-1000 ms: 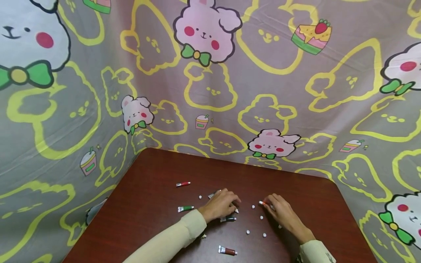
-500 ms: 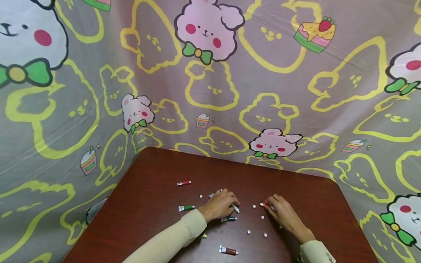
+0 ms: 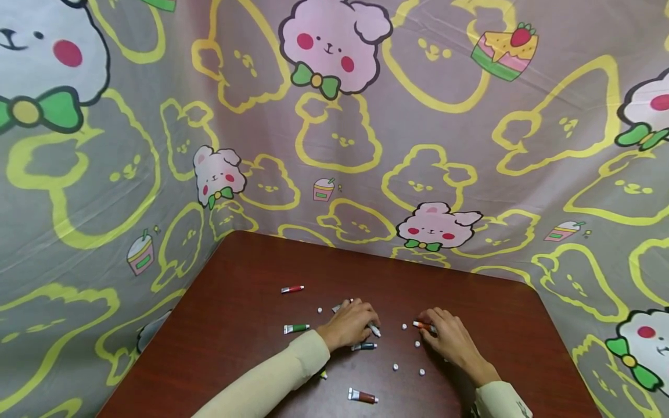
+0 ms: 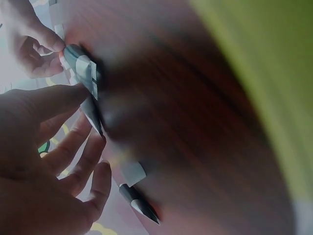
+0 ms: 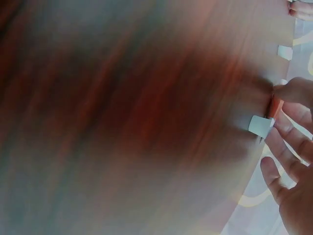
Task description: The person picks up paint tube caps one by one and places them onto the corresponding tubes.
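Tabletop (image 3: 251,261), reddish-brown, stretches from near me to a patterned cloth (image 3: 352,203) at twelve o'clock. From my remote seat I see the left hand (image 3: 349,323) pinching a pale tube (image 3: 374,330), its nozzle aimed between four and five. Roughly at three o'clock from it, the right hand (image 3: 452,342) grips an orange tube (image 3: 424,326) — white end toward nine.

Between the hands I make out a white cap (image 3: 404,326); a second cap (image 3: 417,344) sits just beside the right hand, at nine o'clock. Around the left hand I find a red tube (image 3: 292,289) at ten, a green tube (image 3: 297,328) at nine, a dark tube (image 3: 364,346) near five and a brown tube (image 3: 363,396) near six. At seven, a yellow tube (image 3: 324,375) is mostly hidden — the sleeve (image 3: 292,368) covers it.
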Tool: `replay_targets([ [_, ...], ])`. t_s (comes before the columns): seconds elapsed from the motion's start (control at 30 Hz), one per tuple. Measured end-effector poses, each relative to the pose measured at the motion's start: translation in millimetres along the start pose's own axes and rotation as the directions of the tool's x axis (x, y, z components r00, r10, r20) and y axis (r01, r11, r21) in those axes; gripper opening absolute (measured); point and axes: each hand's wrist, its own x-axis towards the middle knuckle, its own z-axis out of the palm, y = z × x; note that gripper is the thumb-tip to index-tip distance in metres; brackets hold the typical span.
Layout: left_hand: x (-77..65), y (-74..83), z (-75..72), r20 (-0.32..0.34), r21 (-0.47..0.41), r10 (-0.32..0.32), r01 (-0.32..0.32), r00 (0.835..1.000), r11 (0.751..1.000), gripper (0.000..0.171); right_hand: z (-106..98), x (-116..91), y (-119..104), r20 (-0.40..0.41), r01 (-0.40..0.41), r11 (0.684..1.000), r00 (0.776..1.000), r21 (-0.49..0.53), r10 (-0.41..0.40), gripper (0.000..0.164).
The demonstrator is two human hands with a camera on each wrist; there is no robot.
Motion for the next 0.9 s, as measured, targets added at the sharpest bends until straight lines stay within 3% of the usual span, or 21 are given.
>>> replay_targets([
  [0.4,0.7,2.6,2.7,-0.002,0.024,-0.017,0.017,1.000,1.000,0.014,1,11,-14,-0.010,0.032,0.998,0.999,0.045,-0.032,0.029],
  [0.73,-1.0,4.0,5.3,-0.092,0.175,0.051,-0.035,0.994,0.984,0.013,3,16,-24,0.060,0.027,0.997,0.998,0.076,-0.031,0.027],
  [0.9,-0.7,5.4,5.3,-0.103,0.195,0.061,-0.040,0.993,0.980,0.011,6,18,-26,0.068,0.031,0.998,0.997,0.050,-0.034,0.026],
])
